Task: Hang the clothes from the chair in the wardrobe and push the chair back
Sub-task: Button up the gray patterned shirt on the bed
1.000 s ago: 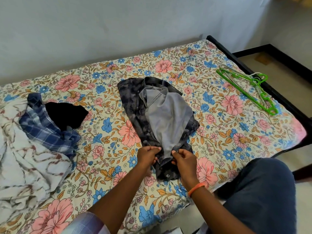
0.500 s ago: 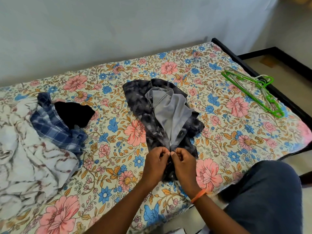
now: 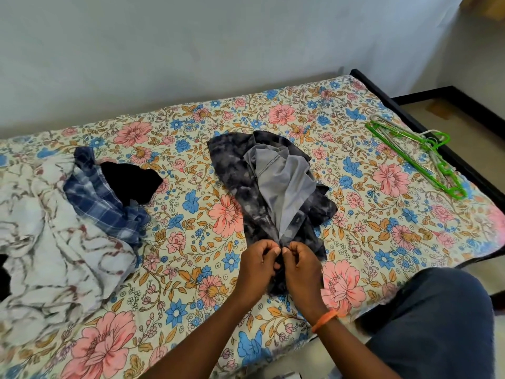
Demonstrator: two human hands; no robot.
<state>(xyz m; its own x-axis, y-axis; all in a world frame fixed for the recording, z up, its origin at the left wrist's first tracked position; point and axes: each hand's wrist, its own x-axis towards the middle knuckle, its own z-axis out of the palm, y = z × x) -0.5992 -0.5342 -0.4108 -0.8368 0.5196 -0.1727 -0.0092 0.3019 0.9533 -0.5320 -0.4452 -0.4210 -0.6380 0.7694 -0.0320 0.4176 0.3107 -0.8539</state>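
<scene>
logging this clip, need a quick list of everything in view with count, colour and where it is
dark tie-dye shirt: one, charcoal with pale grey inside, middle of the bed, front edges pinched together at its near end
plaid garment: one, blue and white, left part of the bed
black garment: one, black, lying against the plaid one
white patterned cloth: one, white with brown streaks, far left of the bed
hangers: a few stacked, green, count unclear, right end of the bed
bed sheet: one, cream with pink and blue flowers
wristband: one, orange, right wrist
left hand: pinches the shirt
right hand: pinches the shirt
</scene>
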